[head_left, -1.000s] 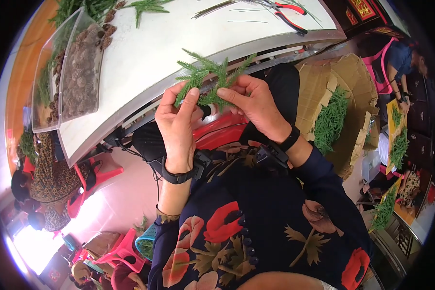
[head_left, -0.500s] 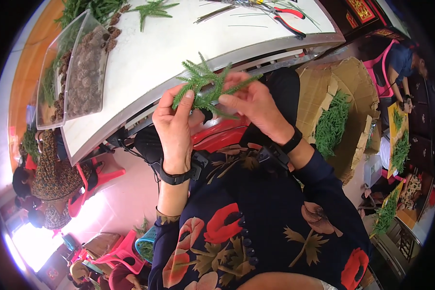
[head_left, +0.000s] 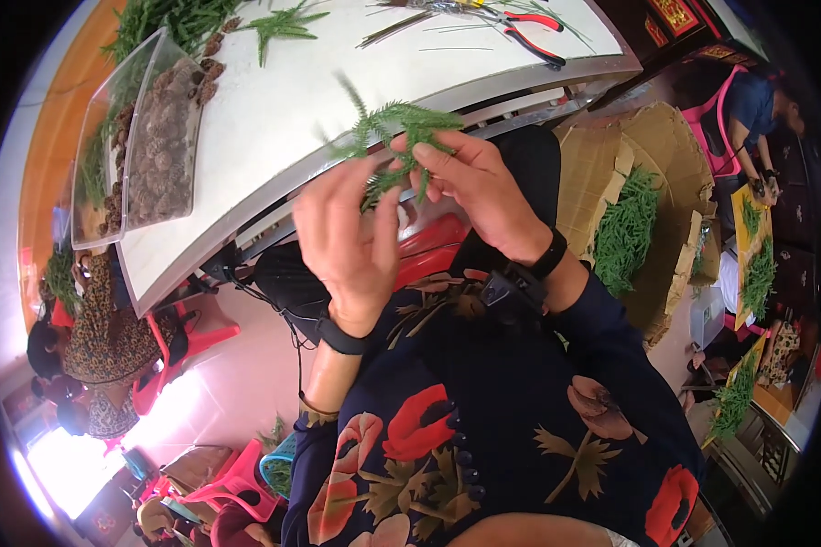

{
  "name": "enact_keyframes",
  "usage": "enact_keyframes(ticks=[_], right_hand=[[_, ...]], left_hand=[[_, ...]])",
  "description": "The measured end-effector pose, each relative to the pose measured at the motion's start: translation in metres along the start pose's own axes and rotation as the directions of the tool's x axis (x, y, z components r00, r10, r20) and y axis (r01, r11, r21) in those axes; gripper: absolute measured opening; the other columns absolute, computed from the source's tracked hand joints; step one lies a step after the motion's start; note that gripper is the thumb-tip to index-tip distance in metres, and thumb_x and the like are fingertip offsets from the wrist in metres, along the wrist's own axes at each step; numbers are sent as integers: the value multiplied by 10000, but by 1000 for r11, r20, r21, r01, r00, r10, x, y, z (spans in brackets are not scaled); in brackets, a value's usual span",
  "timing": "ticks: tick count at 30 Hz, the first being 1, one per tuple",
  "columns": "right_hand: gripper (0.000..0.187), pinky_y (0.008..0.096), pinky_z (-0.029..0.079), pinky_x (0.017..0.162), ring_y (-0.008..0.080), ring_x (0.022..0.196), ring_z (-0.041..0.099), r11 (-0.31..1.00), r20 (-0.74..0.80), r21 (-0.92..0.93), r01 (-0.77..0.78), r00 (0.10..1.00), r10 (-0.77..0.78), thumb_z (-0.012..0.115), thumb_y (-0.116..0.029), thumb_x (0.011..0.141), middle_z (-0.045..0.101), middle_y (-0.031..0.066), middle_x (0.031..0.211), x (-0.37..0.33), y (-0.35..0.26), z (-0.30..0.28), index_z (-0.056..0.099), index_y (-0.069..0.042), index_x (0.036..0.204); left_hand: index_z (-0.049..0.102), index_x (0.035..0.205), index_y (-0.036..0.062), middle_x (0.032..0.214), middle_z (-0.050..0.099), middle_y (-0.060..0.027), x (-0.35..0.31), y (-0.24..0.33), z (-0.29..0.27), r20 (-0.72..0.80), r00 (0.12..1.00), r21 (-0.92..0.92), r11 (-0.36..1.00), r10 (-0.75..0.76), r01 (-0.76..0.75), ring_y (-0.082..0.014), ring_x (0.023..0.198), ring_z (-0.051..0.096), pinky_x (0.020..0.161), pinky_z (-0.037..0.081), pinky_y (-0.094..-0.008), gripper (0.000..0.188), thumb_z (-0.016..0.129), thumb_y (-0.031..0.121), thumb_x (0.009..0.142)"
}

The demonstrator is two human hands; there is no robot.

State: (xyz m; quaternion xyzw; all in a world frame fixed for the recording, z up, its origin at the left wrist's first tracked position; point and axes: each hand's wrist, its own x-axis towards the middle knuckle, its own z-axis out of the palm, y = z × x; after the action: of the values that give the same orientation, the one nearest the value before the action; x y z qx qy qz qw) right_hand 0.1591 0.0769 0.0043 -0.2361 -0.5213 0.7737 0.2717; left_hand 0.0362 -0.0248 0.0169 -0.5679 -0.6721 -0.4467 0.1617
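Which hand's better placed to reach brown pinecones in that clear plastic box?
Probably the left hand: it looks open and nearer the pinecones; the right hand pinches a green needled sprig.

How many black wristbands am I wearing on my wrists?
2: one black wristband around your left wrist, another black wristband around your right. Any more under your sleeves would be hidden.
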Motion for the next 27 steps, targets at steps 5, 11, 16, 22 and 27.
enact_keyframes(ticks=[5, 11, 16, 22, 27], right_hand=[[297, 181, 394, 609, 35, 696, 520, 996, -63, 70, -53, 996, 58, 526, -223, 957, 675, 29, 963, -5, -7, -4, 620, -31, 1163], [286, 182, 398, 611, 37, 700, 531, 997, -31, 10, -79, 996, 79, 524, -218, 958, 676, 26, 961, -6, -7, -4, 626, -42, 1159], [294, 179, 386, 597, 40, 692, 527, 989, -3, -127, -73, 997, 73, 517, -235, 965, 662, 4, 930, -6, -2, -5, 626, -48, 1165], [313, 171, 351, 552, 33, 664, 501, 992, -83, -104, -65, 995, 57, 569, -284, 939, 612, -29, 828, -3, -10, -7, 641, -55, 1141], [315, 165, 326, 519, 27, 635, 480, 993, -49, -92, -74, 996, 69, 611, -300, 913, 580, -35, 762, 6, -27, -13, 649, -55, 1106]], left_hand=[[620, 1051, 23, 875, 606, -76, -3, -3, -1, -68, 890, -334, 851, -451, 406, -152, 776, 554, 675, 455, -258, 229, 668, 64, 831], [617, 1015, 15, 799, 576, -18, -4, -14, 1, 557, 518, -643, 57, -649, 764, -37, 643, 466, 485, 336, -158, 137, 610, 103, 910], [626, 943, 16, 730, 557, 10, -2, -13, 4, 558, 482, -625, 41, -676, 780, -22, 576, 421, 427, 249, -141, 93, 615, 100, 905], [640, 982, 10, 724, 559, 11, 7, -18, 0, 557, 506, -619, 77, -659, 781, -25, 592, 431, 455, 294, -165, 147, 624, 130, 899], [634, 1046, 5, 734, 567, 5, 28, -32, -7, 672, 517, -484, 213, -531, 849, -41, 632, 461, 537, 365, -186, 221, 612, 175, 907]])
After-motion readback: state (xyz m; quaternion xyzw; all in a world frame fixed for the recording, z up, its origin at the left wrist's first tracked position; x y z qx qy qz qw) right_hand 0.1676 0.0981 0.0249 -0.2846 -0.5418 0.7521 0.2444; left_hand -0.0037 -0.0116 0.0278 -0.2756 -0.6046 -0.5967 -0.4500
